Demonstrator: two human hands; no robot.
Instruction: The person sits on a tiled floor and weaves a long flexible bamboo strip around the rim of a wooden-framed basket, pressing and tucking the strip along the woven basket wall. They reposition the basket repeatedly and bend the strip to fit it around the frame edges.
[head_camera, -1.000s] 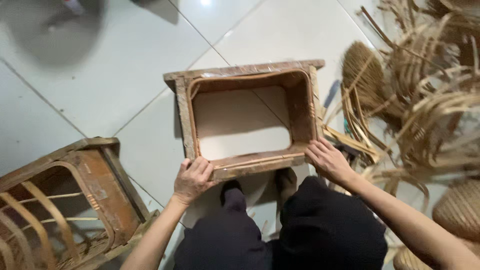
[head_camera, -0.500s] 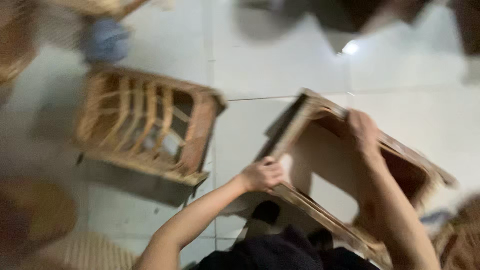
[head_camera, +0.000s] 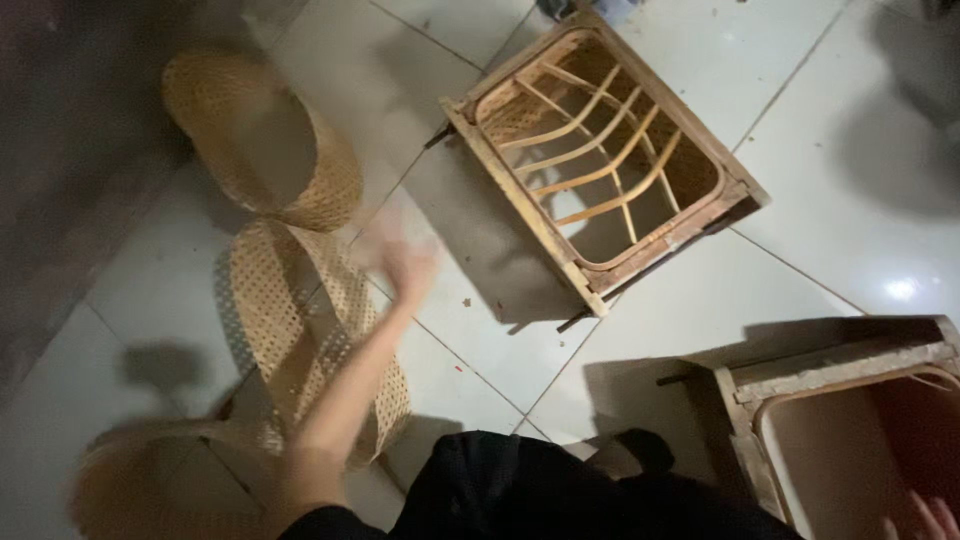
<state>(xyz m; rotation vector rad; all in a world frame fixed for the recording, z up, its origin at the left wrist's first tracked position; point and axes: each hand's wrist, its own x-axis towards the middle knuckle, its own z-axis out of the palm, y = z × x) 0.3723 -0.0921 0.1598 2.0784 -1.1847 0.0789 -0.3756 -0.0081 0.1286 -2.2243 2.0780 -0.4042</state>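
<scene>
My left hand (head_camera: 400, 262) is blurred and stretched out over a long strip of woven cane mesh (head_camera: 300, 335) lying on the white tiled floor; whether its fingers touch the mesh cannot be told. Beyond it stands a rolled coil of the same mesh (head_camera: 265, 140). At the bottom right edge, only the fingertips of my right hand (head_camera: 925, 518) show, inside the open wooden box frame (head_camera: 800, 385). A second wooden frame with curved cane slats (head_camera: 600, 150) lies on the floor at the top centre.
Another loop of woven mesh (head_camera: 130, 480) sits at the bottom left. A dark strip of floor or wall (head_camera: 60, 150) runs along the left side. My dark trousers (head_camera: 560, 490) fill the bottom centre.
The view has swung left. My left hand has let go of the box frame and reached out over the mesh strip. The box frame now sits at the lower right.
</scene>
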